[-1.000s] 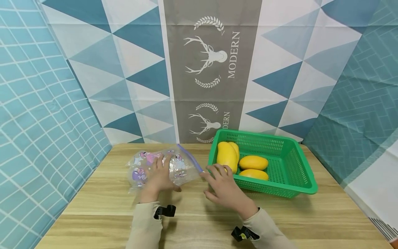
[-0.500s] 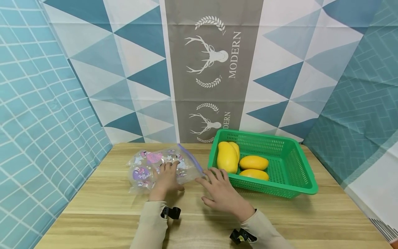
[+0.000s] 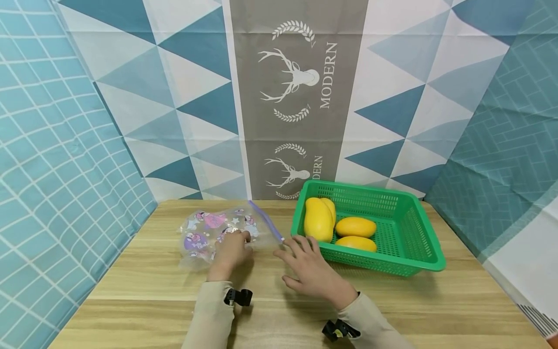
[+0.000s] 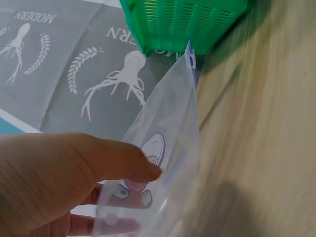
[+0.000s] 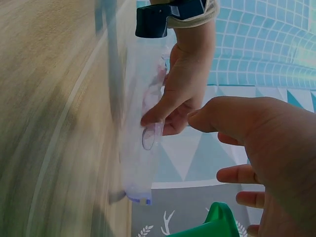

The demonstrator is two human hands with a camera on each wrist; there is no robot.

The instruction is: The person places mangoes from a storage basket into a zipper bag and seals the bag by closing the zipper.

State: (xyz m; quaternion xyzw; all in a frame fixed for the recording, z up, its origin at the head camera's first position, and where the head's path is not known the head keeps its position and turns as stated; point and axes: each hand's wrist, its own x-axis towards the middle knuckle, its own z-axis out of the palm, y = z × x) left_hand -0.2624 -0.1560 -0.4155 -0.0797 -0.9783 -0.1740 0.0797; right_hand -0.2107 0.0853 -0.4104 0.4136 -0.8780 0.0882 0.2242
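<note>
A clear zip bag (image 3: pixel 197 241) with pink and purple cartoon prints lies on the left part of the table, its purple zip strip (image 3: pixel 267 220) pointing toward the basket. My left hand (image 3: pixel 231 253) pinches the bag's near side, the thumb on one face and fingers on the other, seen through the film in the left wrist view. A small zip slider (image 4: pixel 192 59) sits at the near end of the strip. Beside that end hovers my right hand (image 3: pixel 308 269), fingers relaxed and spread, holding nothing. In the right wrist view its thumb and fingertips stand apart from the bag.
A green plastic basket (image 3: pixel 410 266) stands at the right with several yellow mangoes (image 3: pixel 319 220) in its left half. Patterned sheets (image 3: pixel 301 77) rise behind and along both sides of the wooden table (image 3: pixel 270 320).
My left hand has shifted right from lying over the bag to pinching its near side. The right hand has drifted slightly left and stays relaxed. Basket and mangoes have not moved.
</note>
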